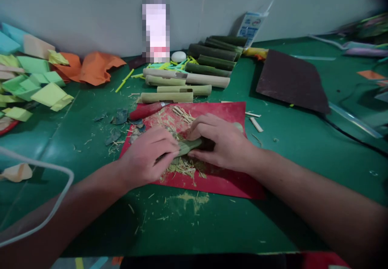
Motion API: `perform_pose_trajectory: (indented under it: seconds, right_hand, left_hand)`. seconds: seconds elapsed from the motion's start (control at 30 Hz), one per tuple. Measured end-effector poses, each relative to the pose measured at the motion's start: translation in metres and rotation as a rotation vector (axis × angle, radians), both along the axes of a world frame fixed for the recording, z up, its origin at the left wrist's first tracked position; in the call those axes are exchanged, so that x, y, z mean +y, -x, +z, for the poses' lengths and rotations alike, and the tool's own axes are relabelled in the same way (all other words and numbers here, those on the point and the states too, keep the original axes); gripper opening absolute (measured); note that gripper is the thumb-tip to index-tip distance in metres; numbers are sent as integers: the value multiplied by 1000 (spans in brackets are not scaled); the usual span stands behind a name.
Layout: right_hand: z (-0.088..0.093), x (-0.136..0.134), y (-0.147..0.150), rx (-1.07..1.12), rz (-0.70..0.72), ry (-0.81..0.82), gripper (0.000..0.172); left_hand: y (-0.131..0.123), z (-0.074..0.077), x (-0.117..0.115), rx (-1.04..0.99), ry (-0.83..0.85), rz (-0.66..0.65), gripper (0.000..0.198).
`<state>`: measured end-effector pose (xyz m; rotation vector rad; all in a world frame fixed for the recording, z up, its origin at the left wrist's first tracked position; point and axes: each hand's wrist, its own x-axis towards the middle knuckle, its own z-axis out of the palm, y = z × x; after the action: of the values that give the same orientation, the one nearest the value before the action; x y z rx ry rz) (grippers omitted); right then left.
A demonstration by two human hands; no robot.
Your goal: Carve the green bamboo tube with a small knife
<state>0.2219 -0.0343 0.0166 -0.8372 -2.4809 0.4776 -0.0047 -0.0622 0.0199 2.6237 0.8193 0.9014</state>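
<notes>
Between my hands lies a short green piece of bamboo, held low over a red sheet. My left hand is closed round its left end, the fingers curled over it. On the right end, my right hand grips with thumb and fingers, hiding that part. Pale shavings and fine dust are scattered around and under the bamboo. Just beyond my left hand rests a red-handled tool, its tip partly hidden among the scraps.
Pale bamboo tubes and dark green ones lie in rows at the back. Folded paper pieces and crumpled orange paper cover the left. A dark brown sheet lies right, near a black cable. A drink carton stands by the wall.
</notes>
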Motion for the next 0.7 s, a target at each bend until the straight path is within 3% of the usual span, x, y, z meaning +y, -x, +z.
perform_pose_trajectory:
  seconds: [0.53,0.7]
  right_hand:
    - [1,-1,0,-15,5,-2,18]
    - [0,1,0,-21,17,11,16]
  left_hand:
    - [-1,0,2,-29,65,30,9]
    - [4,-2,-1,-13,-12,66,7]
